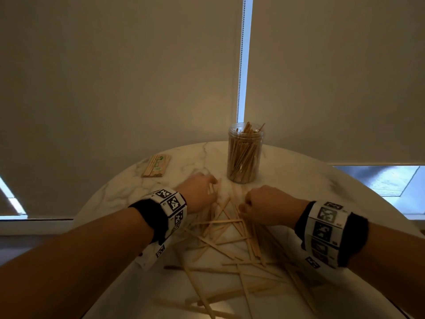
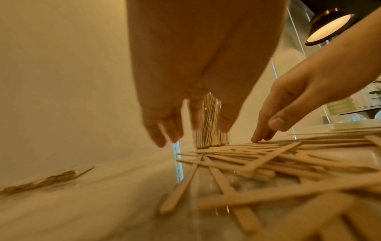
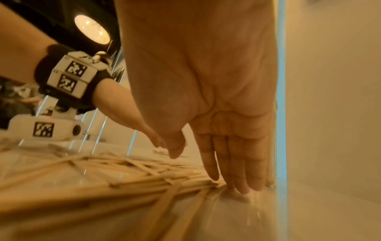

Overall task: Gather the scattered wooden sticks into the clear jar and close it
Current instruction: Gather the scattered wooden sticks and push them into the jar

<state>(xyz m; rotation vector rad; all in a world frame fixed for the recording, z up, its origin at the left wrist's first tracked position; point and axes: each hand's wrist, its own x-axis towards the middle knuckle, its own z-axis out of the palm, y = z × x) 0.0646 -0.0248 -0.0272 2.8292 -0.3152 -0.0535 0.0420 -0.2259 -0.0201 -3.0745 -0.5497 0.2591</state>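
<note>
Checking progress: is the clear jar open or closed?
Open: the clear jar has no lid, and sticks poke above its rim.

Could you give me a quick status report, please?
Left hand and right hand open, fingers down at the sticks. Jar part full, no lid. Nothing blocking.

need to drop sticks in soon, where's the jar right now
In the head view the jar stands upright at the table's far edge, just beyond both hands, nearer the left hand, lid off.
</note>
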